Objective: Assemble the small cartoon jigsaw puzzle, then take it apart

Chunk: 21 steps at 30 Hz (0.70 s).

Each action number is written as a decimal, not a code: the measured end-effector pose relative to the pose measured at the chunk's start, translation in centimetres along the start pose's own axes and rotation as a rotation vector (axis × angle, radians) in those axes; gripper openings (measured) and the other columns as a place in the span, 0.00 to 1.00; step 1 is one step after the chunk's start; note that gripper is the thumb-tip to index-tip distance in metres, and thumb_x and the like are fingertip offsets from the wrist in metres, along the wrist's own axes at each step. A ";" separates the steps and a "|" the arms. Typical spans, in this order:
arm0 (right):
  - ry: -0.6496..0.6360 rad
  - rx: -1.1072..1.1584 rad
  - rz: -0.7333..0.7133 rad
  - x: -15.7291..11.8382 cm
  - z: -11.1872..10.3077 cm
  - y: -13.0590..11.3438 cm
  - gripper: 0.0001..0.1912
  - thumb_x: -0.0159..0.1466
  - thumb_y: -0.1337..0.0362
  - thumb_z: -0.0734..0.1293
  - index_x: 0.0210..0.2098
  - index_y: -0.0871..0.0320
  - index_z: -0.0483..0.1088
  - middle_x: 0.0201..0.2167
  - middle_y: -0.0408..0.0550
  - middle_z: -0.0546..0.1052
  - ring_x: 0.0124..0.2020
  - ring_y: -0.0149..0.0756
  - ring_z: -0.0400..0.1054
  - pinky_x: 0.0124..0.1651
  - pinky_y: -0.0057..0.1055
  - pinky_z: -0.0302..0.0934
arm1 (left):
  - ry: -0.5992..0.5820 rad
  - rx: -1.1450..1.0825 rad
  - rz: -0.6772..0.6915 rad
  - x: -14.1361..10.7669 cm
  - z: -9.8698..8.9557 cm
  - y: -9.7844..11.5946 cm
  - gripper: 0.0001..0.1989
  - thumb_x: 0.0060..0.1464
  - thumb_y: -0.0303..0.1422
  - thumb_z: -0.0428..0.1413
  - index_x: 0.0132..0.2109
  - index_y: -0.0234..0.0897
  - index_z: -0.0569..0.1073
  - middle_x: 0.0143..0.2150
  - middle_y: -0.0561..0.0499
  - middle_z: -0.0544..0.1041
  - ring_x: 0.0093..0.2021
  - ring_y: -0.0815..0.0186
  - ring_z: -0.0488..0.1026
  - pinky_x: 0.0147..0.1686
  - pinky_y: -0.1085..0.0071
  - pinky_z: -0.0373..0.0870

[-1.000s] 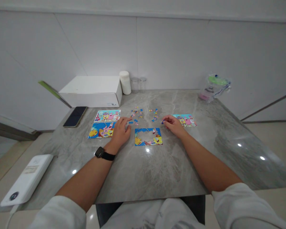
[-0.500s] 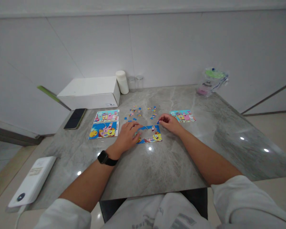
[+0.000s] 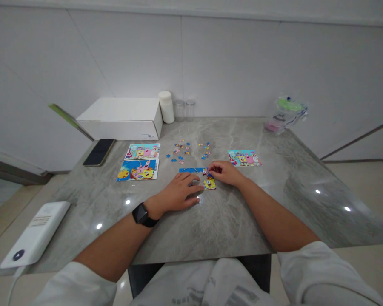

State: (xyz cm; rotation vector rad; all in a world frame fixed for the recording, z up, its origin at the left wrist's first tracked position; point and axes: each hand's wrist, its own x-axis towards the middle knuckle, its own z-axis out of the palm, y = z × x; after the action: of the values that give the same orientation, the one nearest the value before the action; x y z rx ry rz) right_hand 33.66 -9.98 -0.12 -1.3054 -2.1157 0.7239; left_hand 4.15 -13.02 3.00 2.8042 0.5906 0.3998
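A partly built jigsaw puzzle (image 3: pixel 210 184) lies on the grey marbled table, with a blue top strip and a yellow cartoon figure at its lower right. My left hand (image 3: pixel 181 192) rests flat over its left and lower part, fingers spread, hiding much of it. At the puzzle's upper right edge, my right hand (image 3: pixel 227 173) pinches a small puzzle piece, mostly covered by the fingertips. Just beyond the puzzle, loose puzzle pieces (image 3: pixel 178 160) are scattered in two groups.
Picture cards (image 3: pixel 137 171) lie at left, and another picture card (image 3: pixel 245 158) at right. Behind them stand a white box (image 3: pixel 118 119), a white bottle (image 3: pixel 166 108) and glasses (image 3: pixel 189 110). A phone (image 3: pixel 99 152), a white power bank (image 3: pixel 35 233) and a plastic bag (image 3: pixel 285 114) sit near the edges.
My right hand has brought its piece down from beyond the puzzle to the upper right edge. My left hand has slid right and nearer, covering more of the puzzle. The view has shifted slightly.
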 end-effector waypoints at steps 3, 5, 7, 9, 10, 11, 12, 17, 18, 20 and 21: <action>0.002 -0.005 -0.004 0.0 0.0 -0.1 0.07 0.64 0.67 0.69 0.39 0.56 0.80 0.28 0.41 0.77 0.26 0.30 0.65 0.32 0.27 0.57 | -0.016 0.007 0.013 0.0 0.0 0.0 0.21 0.69 0.48 0.56 0.63 0.47 0.78 0.64 0.42 0.72 0.64 0.48 0.67 0.65 0.47 0.64; -0.001 -0.013 -0.006 0.0 0.0 -0.2 0.07 0.64 0.68 0.69 0.39 0.56 0.80 0.28 0.41 0.77 0.26 0.30 0.65 0.32 0.27 0.57 | -0.018 0.007 0.012 0.0 0.1 0.0 0.21 0.69 0.48 0.57 0.62 0.47 0.78 0.64 0.42 0.72 0.63 0.48 0.67 0.65 0.47 0.65; 0.002 -0.038 -0.015 0.0 0.0 -0.2 0.07 0.64 0.68 0.70 0.39 0.56 0.80 0.28 0.41 0.78 0.27 0.31 0.66 0.33 0.28 0.57 | -0.017 0.003 0.012 0.0 0.1 -0.1 0.21 0.68 0.48 0.57 0.62 0.47 0.79 0.64 0.42 0.72 0.63 0.48 0.67 0.65 0.47 0.65; 0.017 -0.084 -0.034 0.0 0.0 -0.3 0.06 0.64 0.69 0.70 0.39 0.56 0.80 0.29 0.42 0.78 0.28 0.31 0.67 0.34 0.28 0.57 | -0.020 0.001 0.012 0.0 0.2 -0.1 0.21 0.68 0.47 0.57 0.62 0.47 0.78 0.64 0.42 0.72 0.63 0.48 0.67 0.65 0.47 0.65; 0.027 -0.109 -0.049 0.0 0.0 -0.3 0.06 0.64 0.69 0.70 0.39 0.56 0.80 0.30 0.43 0.78 0.29 0.32 0.67 0.35 0.29 0.58 | -0.020 -0.001 0.011 0.0 0.2 -0.1 0.21 0.68 0.47 0.57 0.62 0.47 0.79 0.64 0.42 0.72 0.63 0.48 0.67 0.64 0.47 0.65; 0.037 -0.131 -0.065 0.0 0.0 -0.3 0.06 0.64 0.69 0.71 0.39 0.56 0.80 0.31 0.43 0.78 0.30 0.32 0.68 0.35 0.29 0.58 | -0.019 -0.004 0.010 0.0 0.2 -0.2 0.21 0.68 0.47 0.57 0.62 0.47 0.79 0.64 0.42 0.72 0.63 0.48 0.67 0.64 0.47 0.65; 0.046 -0.149 -0.080 0.0 0.1 -0.4 0.06 0.64 0.70 0.71 0.39 0.56 0.80 0.32 0.44 0.78 0.30 0.32 0.68 0.36 0.29 0.58 | -0.017 -0.008 0.010 0.0 0.3 -0.2 0.20 0.68 0.46 0.58 0.62 0.47 0.79 0.64 0.42 0.72 0.63 0.48 0.67 0.64 0.46 0.65; 0.070 -0.206 -0.106 0.1 0.1 -0.5 0.05 0.64 0.71 0.72 0.38 0.56 0.79 0.34 0.45 0.78 0.32 0.33 0.68 0.38 0.30 0.59 | -0.014 -0.014 0.010 0.0 0.2 -0.2 0.20 0.67 0.45 0.59 0.62 0.47 0.79 0.64 0.42 0.72 0.63 0.47 0.67 0.64 0.46 0.65; 0.070 -0.215 -0.106 0.1 0.2 -0.5 0.05 0.64 0.71 0.72 0.38 0.56 0.79 0.34 0.45 0.78 0.32 0.33 0.68 0.38 0.30 0.59 | -0.017 -0.013 0.009 0.0 0.2 -0.2 0.20 0.67 0.45 0.59 0.62 0.47 0.79 0.64 0.41 0.72 0.63 0.48 0.67 0.64 0.46 0.65; 0.067 -0.230 -0.104 0.1 0.2 -0.5 0.04 0.64 0.70 0.73 0.39 0.56 0.79 0.34 0.45 0.77 0.33 0.34 0.69 0.39 0.30 0.60 | -0.024 -0.010 0.008 0.0 0.2 -0.2 0.21 0.67 0.45 0.59 0.62 0.47 0.79 0.64 0.41 0.72 0.63 0.48 0.67 0.64 0.46 0.65; 0.064 -0.235 -0.103 0.1 0.3 -0.5 0.04 0.64 0.70 0.73 0.39 0.56 0.80 0.34 0.45 0.77 0.34 0.34 0.69 0.39 0.30 0.60 | -0.024 -0.011 0.007 0.0 0.3 -0.2 0.21 0.67 0.45 0.59 0.62 0.47 0.79 0.64 0.41 0.72 0.63 0.48 0.67 0.64 0.46 0.65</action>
State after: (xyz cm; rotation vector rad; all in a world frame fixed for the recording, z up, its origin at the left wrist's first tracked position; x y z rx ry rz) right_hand 33.13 -10.09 0.05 -1.3081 -2.2491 0.3942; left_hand 4.14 -12.92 2.71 2.7976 0.5723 0.3685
